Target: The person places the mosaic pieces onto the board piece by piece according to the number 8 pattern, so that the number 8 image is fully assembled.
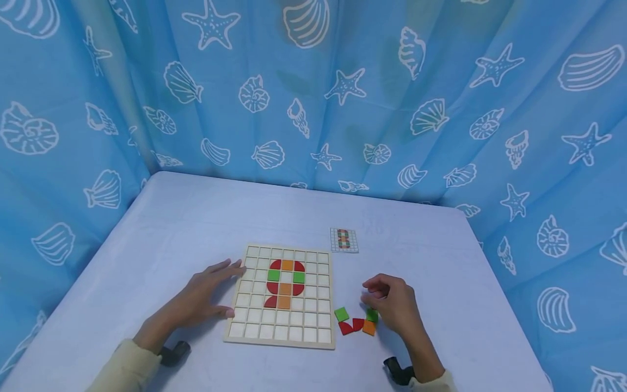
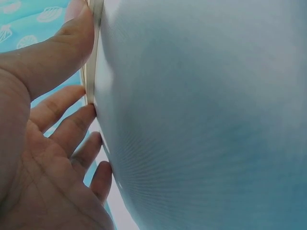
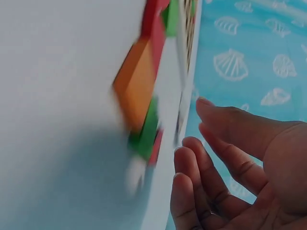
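My left hand (image 1: 201,296) lies at the left side of a wooden grid board (image 1: 279,344), fingers and thumb touching its edge (image 2: 91,84). Red rounded pieces, orange squares and green squares fill some cells in the board's upper middle. To the right of the board, my right hand (image 1: 395,305) hovers near the loose pieces with loosely bent fingers and nothing between them. Those pieces include an orange square (image 3: 134,86), a green square (image 1: 342,314), a red rounded piece (image 1: 345,328) and another green piece (image 1: 372,314) partly beside the hand.
A small printed card (image 1: 344,240) with a grid and coloured pattern lies beyond the board's upper right corner. White cloth covers the table (image 1: 235,201). A blue curtain (image 1: 313,81) with shells and starfish hangs behind and at both sides.
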`<act>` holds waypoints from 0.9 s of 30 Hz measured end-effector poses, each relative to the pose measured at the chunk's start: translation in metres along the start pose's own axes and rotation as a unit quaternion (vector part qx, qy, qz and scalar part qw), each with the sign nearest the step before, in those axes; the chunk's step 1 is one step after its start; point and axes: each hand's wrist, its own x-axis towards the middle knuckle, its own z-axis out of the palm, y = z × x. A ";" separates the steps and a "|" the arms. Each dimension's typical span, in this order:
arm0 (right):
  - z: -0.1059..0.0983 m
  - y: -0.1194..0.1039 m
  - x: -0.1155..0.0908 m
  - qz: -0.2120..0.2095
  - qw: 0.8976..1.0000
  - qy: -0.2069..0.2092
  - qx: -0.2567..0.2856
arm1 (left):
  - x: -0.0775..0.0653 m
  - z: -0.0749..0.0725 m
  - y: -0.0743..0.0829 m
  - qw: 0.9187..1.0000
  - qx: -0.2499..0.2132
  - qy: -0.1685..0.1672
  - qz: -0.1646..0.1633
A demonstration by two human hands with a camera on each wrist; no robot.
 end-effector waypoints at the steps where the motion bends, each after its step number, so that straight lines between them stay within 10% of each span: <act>1: -0.003 0.004 0.000 0.005 1.000 -0.001 -0.008 | 0.000 0.000 0.000 1.000 0.000 0.000 0.000; 27: 0.006 0.001 0.003 -0.068 0.998 0.000 0.013 | 0.001 0.001 0.000 1.000 0.003 0.001 -0.006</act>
